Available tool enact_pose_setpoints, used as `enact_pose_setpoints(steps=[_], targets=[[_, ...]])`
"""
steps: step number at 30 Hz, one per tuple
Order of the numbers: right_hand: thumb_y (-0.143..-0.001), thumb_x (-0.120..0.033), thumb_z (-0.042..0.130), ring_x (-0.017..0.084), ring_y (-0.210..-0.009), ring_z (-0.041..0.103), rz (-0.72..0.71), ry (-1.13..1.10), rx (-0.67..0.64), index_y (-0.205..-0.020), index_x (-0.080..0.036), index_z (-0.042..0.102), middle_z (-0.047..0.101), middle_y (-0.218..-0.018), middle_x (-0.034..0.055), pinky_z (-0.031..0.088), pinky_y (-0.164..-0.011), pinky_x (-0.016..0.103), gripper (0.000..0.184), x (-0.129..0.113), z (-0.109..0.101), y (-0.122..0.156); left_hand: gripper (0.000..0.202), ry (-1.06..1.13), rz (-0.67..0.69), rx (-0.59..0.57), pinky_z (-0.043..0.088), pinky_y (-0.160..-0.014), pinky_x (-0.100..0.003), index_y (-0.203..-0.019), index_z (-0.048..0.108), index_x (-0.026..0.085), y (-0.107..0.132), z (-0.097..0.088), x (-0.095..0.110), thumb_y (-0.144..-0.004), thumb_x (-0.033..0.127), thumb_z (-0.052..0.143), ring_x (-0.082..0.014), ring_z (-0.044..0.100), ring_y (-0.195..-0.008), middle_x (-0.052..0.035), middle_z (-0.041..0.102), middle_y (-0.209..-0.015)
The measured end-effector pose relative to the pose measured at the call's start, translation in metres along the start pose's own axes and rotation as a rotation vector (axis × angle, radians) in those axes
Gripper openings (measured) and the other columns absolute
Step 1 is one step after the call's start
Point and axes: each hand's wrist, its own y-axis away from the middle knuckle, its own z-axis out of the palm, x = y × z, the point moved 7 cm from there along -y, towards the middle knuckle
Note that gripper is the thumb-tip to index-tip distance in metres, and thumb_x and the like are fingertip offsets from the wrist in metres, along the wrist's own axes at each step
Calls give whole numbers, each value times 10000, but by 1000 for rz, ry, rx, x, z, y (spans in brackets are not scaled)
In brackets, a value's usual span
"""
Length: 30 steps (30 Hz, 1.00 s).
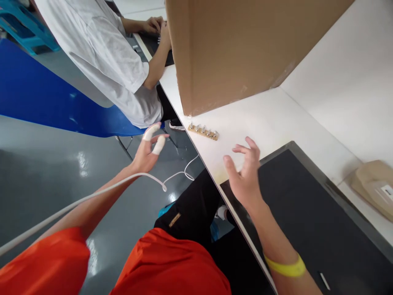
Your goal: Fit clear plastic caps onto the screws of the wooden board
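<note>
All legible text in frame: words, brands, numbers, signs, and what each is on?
None legible.
Gold-coloured tag on the black trousers: marks too blurred to read.
White label on the beige object at right: dark mark, too small to read.

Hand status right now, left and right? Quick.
Left hand: open, holding nothing visible, off the side of the white table.
Right hand: open, loosely curled, nothing visible in its grasp.

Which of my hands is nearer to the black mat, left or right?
Right. Your right hand overlaps a corner of the black mat in view; your left hand is farther off, beyond the white table's edge, above the floor.
</note>
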Motion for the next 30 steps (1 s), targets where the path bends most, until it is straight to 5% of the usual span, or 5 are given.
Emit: enact_pose_setpoints(steps=[7,11,16,24,30], targets=[[-869,-531,653,329,-1349,538,35,-104,-12,-1377,-294,244,248,-1563,191,411,-1136,661,694,45,72,-30,808,106,165,-224,434,-1180,-614,-1648,51,258,-49,64,29,-1041,637,426,-322,622,-1338,-242,87,-1733],[-881,-519,648,313,-1383,506,29,-130,-5,-1388,-304,200,219,-1568,185,402,-1164,637,710,43,85,-33,836,150,203,-243,458,-1174,-610,-1651,-75,339,-37,72,27,-1050,593,448,-376,445,-1507,-183,-146,-1750],[-882,-474,652,313,-1418,460,32,-179,18,-1395,-291,193,208,-1547,187,429,-1171,599,713,38,84,-35,790,143,251,-189,454,-1181,-637,-1665,-18,339,-43,69,36,-1062,560,441,-401,231,-1606,-138,-110,-1764],[-920,-461,642,276,-1504,390,58,-244,140,-1404,-325,199,211,-1559,152,454,-1175,531,670,27,14,-9,820,381,386,-519,200,-1264,-745,-1607,-174,521,-57,93,87,-1038,637,405,-411,-40,-1632,17,-238,-1749],[-937,-417,657,264,-1517,399,149,-177,345,-1348,-325,258,213,-1582,141,368,-1236,561,580,42,-83,70,862,423,304,-987,249,-1267,-707,-1658,80,462,-53,179,165,-936,823,381,-452,209,-1598,-23,-70,-1781]])
